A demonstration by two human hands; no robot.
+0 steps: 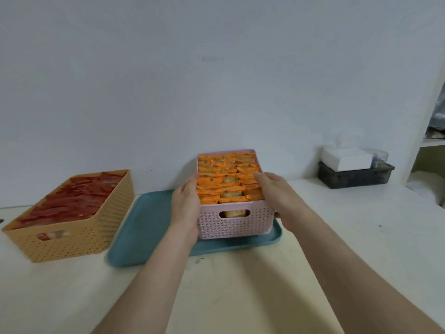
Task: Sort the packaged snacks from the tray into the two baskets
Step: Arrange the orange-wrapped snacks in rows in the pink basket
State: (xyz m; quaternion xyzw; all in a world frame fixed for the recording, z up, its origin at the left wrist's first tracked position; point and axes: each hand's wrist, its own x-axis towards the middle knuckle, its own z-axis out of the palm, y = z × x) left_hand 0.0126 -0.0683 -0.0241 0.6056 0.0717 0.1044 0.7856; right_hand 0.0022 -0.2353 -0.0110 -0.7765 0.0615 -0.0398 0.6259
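Observation:
A pink woven basket (234, 224) packed with orange snack packets (227, 179) sits over the right part of a teal tray (144, 227). My left hand (186, 203) grips the basket's left wall, thumb over the rim. My right hand (274, 191) grips its right wall in the same way. An orange-tan basket (72, 239) full of red snack packets (77, 198) stands on the table to the left of the tray. The visible part of the tray holds no packets.
A dark bin (354, 177) with a white tissue box (346, 157) on it stands at the back right by a white shelf unit (431, 150). The white wall runs close behind the baskets. The table (240, 285) is a pale cream surface.

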